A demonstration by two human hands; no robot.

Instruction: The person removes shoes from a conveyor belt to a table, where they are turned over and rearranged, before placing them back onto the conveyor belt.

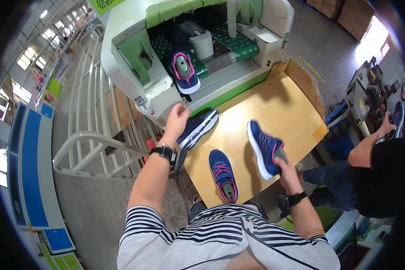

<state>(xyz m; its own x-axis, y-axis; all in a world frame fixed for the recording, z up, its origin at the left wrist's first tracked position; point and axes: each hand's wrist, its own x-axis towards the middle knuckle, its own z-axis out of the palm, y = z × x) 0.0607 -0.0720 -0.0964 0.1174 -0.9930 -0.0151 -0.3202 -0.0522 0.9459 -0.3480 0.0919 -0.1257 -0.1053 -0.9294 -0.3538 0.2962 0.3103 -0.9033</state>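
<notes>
In my right hand [289,173] is a navy sneaker [264,146] with pink laces and a white sole, gripped at its heel opening and raised over the table. My left hand [177,120] has loosely bent fingers and seems to hold nothing. It is beside another navy sneaker [201,128], which lies on its side with the white sole showing. Close to my body, a third sneaker [222,173] stands upright on the wooden tabletop [238,135], toe pointing away. One more sneaker [184,74], pink round its collar, sits at the machine's mouth.
A white and green machine [238,78] with a green dotted belt stands beyond the table. Cardboard [303,83] edges the table's far right. Metal railings [92,139] run along the left. At right a co-worker in black [387,175] holds a shoe [398,118].
</notes>
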